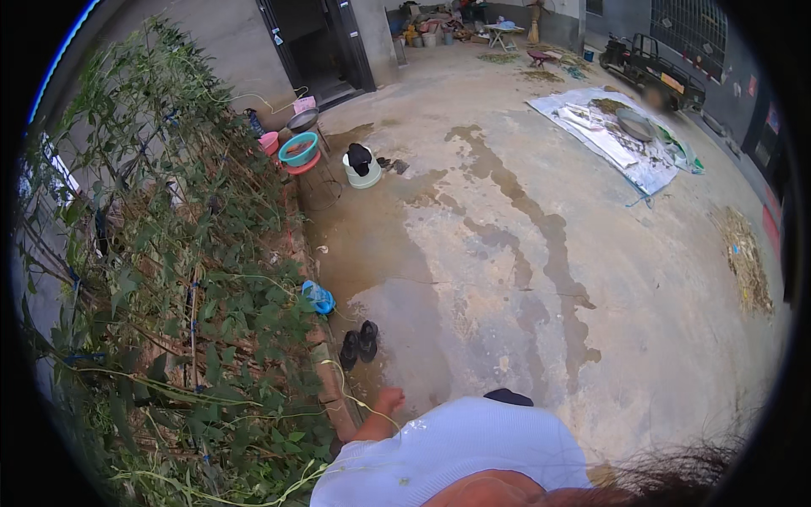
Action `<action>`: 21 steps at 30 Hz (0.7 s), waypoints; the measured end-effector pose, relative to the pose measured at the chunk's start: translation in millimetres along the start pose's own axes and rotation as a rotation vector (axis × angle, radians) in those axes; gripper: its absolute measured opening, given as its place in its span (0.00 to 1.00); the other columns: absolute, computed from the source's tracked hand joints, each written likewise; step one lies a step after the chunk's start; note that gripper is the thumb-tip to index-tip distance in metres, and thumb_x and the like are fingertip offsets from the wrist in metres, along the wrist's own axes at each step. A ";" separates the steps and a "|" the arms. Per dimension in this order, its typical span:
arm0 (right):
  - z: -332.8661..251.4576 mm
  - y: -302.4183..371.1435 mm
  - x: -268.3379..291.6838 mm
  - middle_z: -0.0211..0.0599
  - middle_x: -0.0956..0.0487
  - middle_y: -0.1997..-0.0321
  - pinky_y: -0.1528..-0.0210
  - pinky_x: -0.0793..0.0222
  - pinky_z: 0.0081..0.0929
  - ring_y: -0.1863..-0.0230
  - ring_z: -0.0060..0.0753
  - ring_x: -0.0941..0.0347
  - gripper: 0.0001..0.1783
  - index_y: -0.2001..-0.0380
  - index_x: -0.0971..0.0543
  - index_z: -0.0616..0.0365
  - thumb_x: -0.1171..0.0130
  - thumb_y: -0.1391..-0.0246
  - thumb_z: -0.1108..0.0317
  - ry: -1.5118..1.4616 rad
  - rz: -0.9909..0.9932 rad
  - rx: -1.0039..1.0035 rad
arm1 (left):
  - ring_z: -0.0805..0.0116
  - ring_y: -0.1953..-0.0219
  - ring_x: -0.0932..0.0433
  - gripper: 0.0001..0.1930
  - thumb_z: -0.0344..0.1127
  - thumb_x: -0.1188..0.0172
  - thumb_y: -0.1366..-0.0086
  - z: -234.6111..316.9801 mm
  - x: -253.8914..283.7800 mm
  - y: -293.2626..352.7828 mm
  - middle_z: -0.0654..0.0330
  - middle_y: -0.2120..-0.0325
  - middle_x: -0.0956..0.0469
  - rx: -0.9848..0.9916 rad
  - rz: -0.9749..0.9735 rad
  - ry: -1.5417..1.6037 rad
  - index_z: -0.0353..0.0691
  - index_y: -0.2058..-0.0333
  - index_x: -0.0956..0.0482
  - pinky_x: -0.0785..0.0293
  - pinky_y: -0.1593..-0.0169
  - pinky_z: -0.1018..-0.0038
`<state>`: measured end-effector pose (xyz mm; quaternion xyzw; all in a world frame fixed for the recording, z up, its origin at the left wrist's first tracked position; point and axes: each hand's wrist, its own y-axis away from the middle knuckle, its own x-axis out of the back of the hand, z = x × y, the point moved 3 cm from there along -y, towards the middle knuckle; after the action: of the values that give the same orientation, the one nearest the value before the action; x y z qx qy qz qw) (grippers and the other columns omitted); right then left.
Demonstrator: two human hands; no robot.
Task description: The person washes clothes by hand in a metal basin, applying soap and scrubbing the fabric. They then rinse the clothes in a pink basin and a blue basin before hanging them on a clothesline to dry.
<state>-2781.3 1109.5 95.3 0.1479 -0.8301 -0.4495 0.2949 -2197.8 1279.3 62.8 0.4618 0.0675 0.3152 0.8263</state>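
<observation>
My left hand (pixel 390 400) hangs low beside my body, close to the edge of the planting bed. It is small in view and its fingers are hidden, so I cannot tell whether they are curled or apart. Nothing shows in it. My right hand is out of view. Nearest to the left hand is a pair of black shoes (pixel 359 345) on the damp concrete. A blue plastic item (pixel 318 297) rests on the bed's brick edge just beyond them. Dense climbing plants (pixel 194 279) with green leaves and stakes fill the left side.
A turquoise basin (pixel 298 149) sits on a red-topped stool, near a pale bucket (pixel 361 173) with dark cloth. Far right, a white sheet (pixel 612 135) carries a round tray (pixel 634 124). A cargo tricycle (pixel 655 72) stands behind it. Dry stalks (pixel 745 262) lie at right.
</observation>
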 end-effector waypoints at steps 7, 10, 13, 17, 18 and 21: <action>-232.5 -181.0 46.2 0.38 0.28 0.88 0.92 0.38 0.29 0.89 0.32 0.29 0.07 0.81 0.28 0.57 0.51 0.52 0.74 0.182 -0.042 0.006 | 0.71 0.76 0.22 0.06 0.37 0.42 0.40 282.8 -84.5 -131.4 0.62 0.75 0.22 -0.283 0.024 0.143 0.42 0.69 0.23 0.25 0.75 0.74; -363.4 -254.6 69.1 0.39 0.28 0.88 0.93 0.39 0.29 0.89 0.32 0.29 0.06 0.81 0.29 0.57 0.51 0.52 0.74 0.278 -0.059 0.040 | 0.69 0.76 0.22 0.07 0.38 0.43 0.39 333.3 -83.3 -159.7 0.61 0.75 0.22 -0.107 0.116 0.184 0.41 0.69 0.23 0.25 0.75 0.72; -520.1 -337.8 98.3 0.40 0.28 0.88 0.93 0.39 0.29 0.89 0.33 0.30 0.05 0.80 0.29 0.57 0.51 0.52 0.74 0.597 -0.056 0.287 | 0.67 0.78 0.22 0.08 0.38 0.43 0.38 363.7 -58.7 -176.9 0.59 0.75 0.22 0.114 0.042 0.114 0.40 0.69 0.23 0.27 0.78 0.71; -781.6 -426.9 84.2 0.35 0.28 0.87 0.92 0.38 0.27 0.89 0.28 0.31 0.04 0.77 0.28 0.55 0.51 0.51 0.74 -0.110 0.045 0.357 | 0.67 0.85 0.25 0.07 0.35 0.44 0.40 398.9 -27.2 -204.2 0.56 0.81 0.23 0.083 0.408 0.506 0.37 0.70 0.23 0.29 0.82 0.71; -849.9 -442.8 70.8 0.36 0.28 0.86 0.93 0.40 0.27 0.89 0.28 0.32 0.03 0.77 0.29 0.56 0.49 0.50 0.73 -0.107 0.049 0.382 | 0.66 0.84 0.25 0.07 0.33 0.44 0.40 403.4 -24.3 -216.6 0.54 0.80 0.23 0.094 0.478 0.649 0.35 0.69 0.24 0.28 0.82 0.69; -1000.0 -479.5 28.9 0.32 0.28 0.84 0.91 0.38 0.24 0.88 0.25 0.32 0.04 0.76 0.28 0.55 0.47 0.49 0.71 -0.092 0.035 0.546 | 0.64 0.83 0.24 0.07 0.32 0.45 0.40 445.6 -11.8 -257.9 0.53 0.79 0.23 0.148 0.438 0.526 0.35 0.68 0.25 0.27 0.81 0.67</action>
<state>-2190.7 171.0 128.0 0.1867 -0.9355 -0.2103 0.2139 -1909.4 854.6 104.3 0.4269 0.2002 0.5876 0.6575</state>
